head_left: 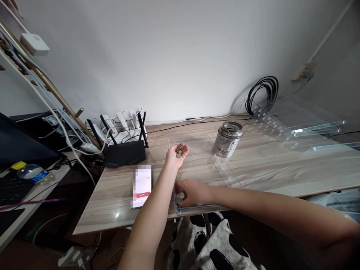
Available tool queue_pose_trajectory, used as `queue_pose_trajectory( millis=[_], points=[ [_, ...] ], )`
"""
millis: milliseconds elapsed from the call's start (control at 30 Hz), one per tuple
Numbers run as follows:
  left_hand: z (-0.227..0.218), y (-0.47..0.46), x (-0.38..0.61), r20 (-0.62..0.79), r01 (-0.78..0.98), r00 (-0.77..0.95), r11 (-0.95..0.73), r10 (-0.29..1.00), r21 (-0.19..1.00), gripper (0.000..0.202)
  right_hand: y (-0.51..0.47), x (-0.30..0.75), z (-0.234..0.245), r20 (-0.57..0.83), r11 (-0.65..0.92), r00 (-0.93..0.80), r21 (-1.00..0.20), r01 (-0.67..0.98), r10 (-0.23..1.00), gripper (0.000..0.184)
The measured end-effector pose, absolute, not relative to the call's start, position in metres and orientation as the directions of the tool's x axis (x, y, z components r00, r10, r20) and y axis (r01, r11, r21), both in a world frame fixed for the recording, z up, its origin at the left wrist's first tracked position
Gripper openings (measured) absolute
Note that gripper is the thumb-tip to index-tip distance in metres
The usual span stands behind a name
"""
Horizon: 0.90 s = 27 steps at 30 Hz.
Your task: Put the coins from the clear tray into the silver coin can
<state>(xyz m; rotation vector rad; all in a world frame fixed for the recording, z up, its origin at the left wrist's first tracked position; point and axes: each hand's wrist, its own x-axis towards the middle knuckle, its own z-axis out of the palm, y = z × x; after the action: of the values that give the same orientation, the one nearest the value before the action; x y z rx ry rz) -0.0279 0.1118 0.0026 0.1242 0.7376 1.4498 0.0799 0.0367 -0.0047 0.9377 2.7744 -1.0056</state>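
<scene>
My left hand [176, 154] is held palm up over a clear acrylic tray [209, 165] on the wooden desk, cupped round several coins [179, 152]. My right hand [191, 192] rests low at the tray's near left corner, fingers curled down onto a few coins [180, 195] lying there. A silver tin can [227, 139] with a slotted lid stands upright beyond the tray, to the right of my left hand.
A phone [141, 186] lies face up left of my arm. A black router [125, 152] with antennas and tangled white cables sits at the back left. Clear acrylic panels [309, 129] and a black cable coil [263, 93] lie at the back right.
</scene>
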Motion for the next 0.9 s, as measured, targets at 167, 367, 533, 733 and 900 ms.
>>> queue_pose_trajectory(
  millis=[167, 367, 533, 733, 900],
  points=[
    [0.000, 0.113, -0.028, -0.368, -0.843, -0.041, 0.166, 0.929, 0.511, 0.016, 0.035, 0.075, 0.001, -0.279, 0.693, -0.834, -0.465, 0.551, 0.476, 0.020],
    [0.002, 0.111, -0.026, -0.378, -0.842, -0.039, 0.173, 0.925, 0.511, 0.015, 0.034, 0.073, -0.001, -0.263, 0.687, -0.883, -0.556, 0.468, 0.389, 0.013],
    [0.002, 0.110, -0.025, -0.391, -0.832, -0.015, 0.205, 0.920, 0.515, 0.017, 0.045, 0.081, -0.001, -0.347, 0.535, -0.860, -0.677, 0.505, 0.373, 0.013],
    [-0.002, 0.111, -0.017, -0.425, -0.734, 0.127, 0.373, 0.896, 0.568, 0.017, 0.104, 0.100, 0.057, 0.079, 0.606, -0.678, -0.533, 0.591, 0.731, 0.014],
    [-0.003, 0.109, -0.015, -0.486, -0.677, 0.171, 0.461, 0.857, 0.574, 0.017, 0.127, 0.089, 0.062, 0.061, 0.586, -0.639, -0.473, 0.658, 0.767, 0.017]
  ],
)
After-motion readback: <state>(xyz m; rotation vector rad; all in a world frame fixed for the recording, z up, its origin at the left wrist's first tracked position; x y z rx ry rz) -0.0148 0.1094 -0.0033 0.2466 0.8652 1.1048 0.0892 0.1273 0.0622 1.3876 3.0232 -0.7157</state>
